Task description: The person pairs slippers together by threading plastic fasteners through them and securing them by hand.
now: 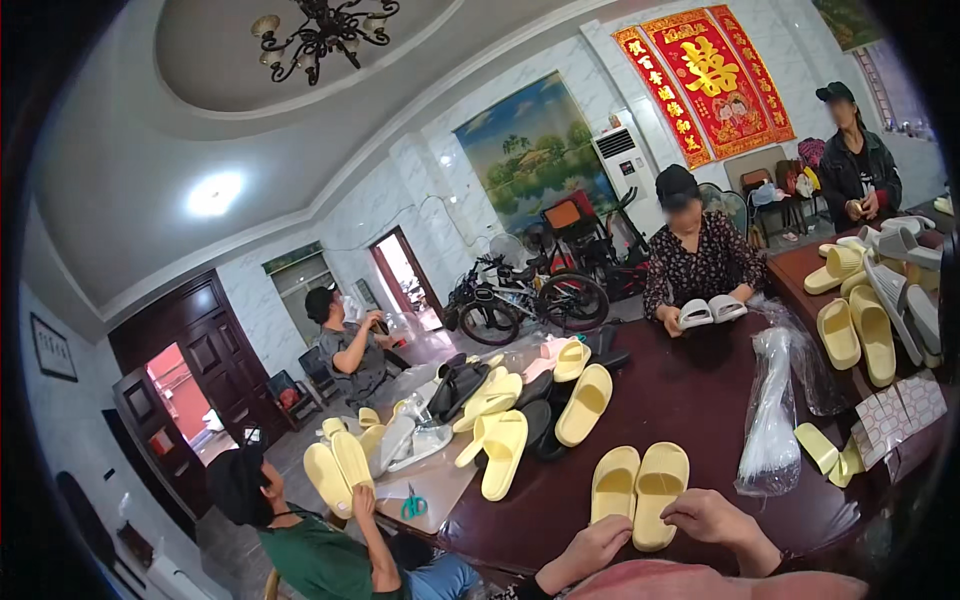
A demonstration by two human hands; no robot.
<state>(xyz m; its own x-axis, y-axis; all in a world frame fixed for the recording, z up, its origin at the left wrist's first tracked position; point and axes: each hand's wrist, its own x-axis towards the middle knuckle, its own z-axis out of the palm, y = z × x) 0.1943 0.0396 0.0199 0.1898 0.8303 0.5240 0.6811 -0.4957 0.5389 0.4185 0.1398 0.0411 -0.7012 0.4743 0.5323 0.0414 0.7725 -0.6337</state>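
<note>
A pair of yellow slippers lies side by side before me on the dark red table, a left slipper (613, 480) and a right slipper (660, 490), toes pointing away. My left hand (592, 548) is closed at the heel of the left slipper, its fingertips on the sole edge. Beside the right slipper's outer edge is my right hand (712, 518), thumb and fingers pinched together over the sole. Whatever is between those fingertips is too small to make out. Another yellow slipper (584, 404) rests just beyond, near a heap of yellow, black and grey slippers (495, 400).
A clear bag of thin white strips (770, 420) lies to the right. More yellow and grey slippers (875, 335) and a patterned package (900, 420) crowd the right side. Teal scissors (413, 503) lie at left. A person opposite holds white slippers (712, 311); another at left holds yellow slippers (338, 470).
</note>
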